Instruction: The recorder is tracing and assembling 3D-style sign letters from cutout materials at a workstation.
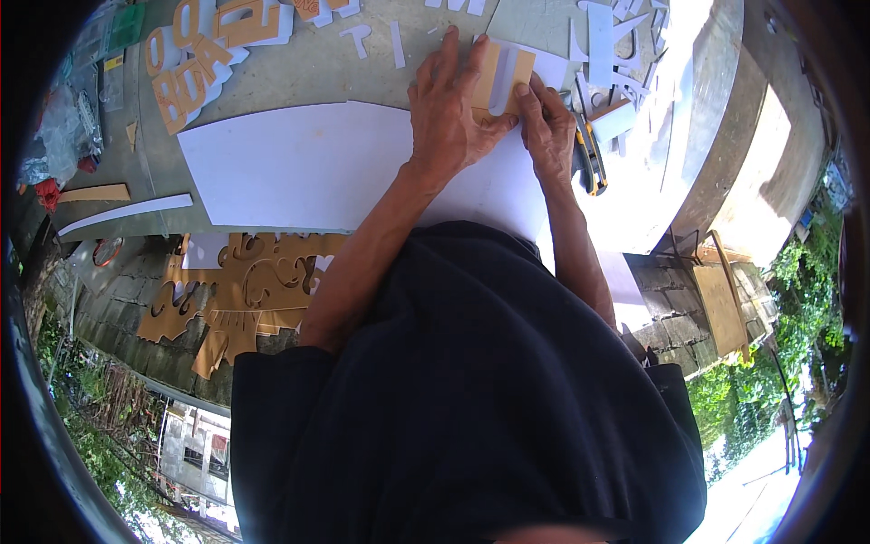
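Brown card with a pale letter-shaped strip on it is what I see both hands working on: the piece lies at the far edge of the big white sheet, which I take as my landmark on the desk. My left hand is spread flat, palm down, its fingers pressing the near-left half of the piece against the sheet. My right hand sits just right of it, fingers curled narrow and pinching at the piece's lower right edge; whether they grip a blade or only the card I cannot tell. A yellow knife lies just beyond the sheet's right edge, untouched. Left of the sheet's far corner a pile of brown cut letters sits on white backing, and white letters and offcuts are scattered past the sheet's far edge. A long white strip lies off the sheet's near-left corner, and a brown ornamental cut-out hangs below its near edge. By my judgement a good share is done, since many letters are already cut. This piece seems to be mid-way, and the sheet itself looks mostly uncut, so more may remain.
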Action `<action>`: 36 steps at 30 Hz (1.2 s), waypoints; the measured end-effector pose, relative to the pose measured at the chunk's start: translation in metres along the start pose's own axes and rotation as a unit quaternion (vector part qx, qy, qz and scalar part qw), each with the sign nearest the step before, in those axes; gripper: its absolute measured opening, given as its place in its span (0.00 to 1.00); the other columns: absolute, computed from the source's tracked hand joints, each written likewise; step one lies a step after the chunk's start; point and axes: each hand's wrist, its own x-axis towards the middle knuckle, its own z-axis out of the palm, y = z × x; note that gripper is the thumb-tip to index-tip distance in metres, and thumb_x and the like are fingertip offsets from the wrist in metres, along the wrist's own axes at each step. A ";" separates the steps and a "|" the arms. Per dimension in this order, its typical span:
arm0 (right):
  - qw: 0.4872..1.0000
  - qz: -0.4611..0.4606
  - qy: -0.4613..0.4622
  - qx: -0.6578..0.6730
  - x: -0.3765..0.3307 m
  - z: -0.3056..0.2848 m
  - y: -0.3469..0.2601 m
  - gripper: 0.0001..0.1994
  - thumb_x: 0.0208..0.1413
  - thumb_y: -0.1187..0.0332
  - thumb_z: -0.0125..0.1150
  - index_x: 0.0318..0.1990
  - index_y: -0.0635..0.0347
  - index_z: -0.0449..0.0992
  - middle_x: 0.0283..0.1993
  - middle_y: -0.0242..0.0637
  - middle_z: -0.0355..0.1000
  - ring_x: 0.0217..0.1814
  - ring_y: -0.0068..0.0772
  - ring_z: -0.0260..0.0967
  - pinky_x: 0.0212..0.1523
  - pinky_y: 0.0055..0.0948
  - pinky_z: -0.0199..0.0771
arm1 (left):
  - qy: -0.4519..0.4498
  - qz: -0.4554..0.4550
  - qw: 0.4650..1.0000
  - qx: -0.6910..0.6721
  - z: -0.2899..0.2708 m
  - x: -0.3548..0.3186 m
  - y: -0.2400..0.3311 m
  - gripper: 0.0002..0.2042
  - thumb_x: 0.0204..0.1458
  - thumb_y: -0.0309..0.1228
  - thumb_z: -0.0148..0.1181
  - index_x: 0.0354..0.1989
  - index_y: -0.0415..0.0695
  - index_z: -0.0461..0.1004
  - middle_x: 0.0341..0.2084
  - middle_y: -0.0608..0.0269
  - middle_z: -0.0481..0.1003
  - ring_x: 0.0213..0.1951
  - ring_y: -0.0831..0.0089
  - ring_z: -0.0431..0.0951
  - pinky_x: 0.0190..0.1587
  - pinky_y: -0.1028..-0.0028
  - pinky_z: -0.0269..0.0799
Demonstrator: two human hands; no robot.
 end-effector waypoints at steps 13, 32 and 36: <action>0.993 -0.020 -0.056 0.098 0.015 -0.050 -0.068 0.22 0.71 0.54 0.50 0.47 0.68 0.79 0.33 0.36 0.73 0.37 0.26 0.72 0.41 0.27 0.72 | -0.005 -0.046 0.999 -0.008 0.005 -0.002 -0.004 0.53 0.30 0.42 0.82 0.71 0.51 0.62 0.69 0.38 0.57 0.65 0.40 0.60 0.65 0.49 0.61; 0.899 -0.095 -0.343 -0.256 0.061 -0.032 -0.106 0.13 0.66 0.63 0.57 0.46 0.63 0.79 0.22 0.35 0.72 0.21 0.24 0.68 0.27 0.29 0.68 | -0.005 -0.055 0.998 -0.022 0.005 -0.005 -0.005 0.49 0.31 0.44 0.82 0.69 0.60 0.66 0.71 0.49 0.56 0.65 0.44 0.60 0.62 0.45 0.62; 0.881 -0.179 -0.344 -0.270 0.066 -0.027 -0.087 0.12 0.63 0.64 0.62 0.45 0.64 0.80 0.26 0.33 0.72 0.23 0.26 0.67 0.27 0.31 0.68 | -0.007 -0.050 0.998 -0.029 0.005 -0.004 -0.006 0.48 0.32 0.47 0.81 0.69 0.61 0.66 0.71 0.49 0.56 0.66 0.43 0.59 0.62 0.44 0.62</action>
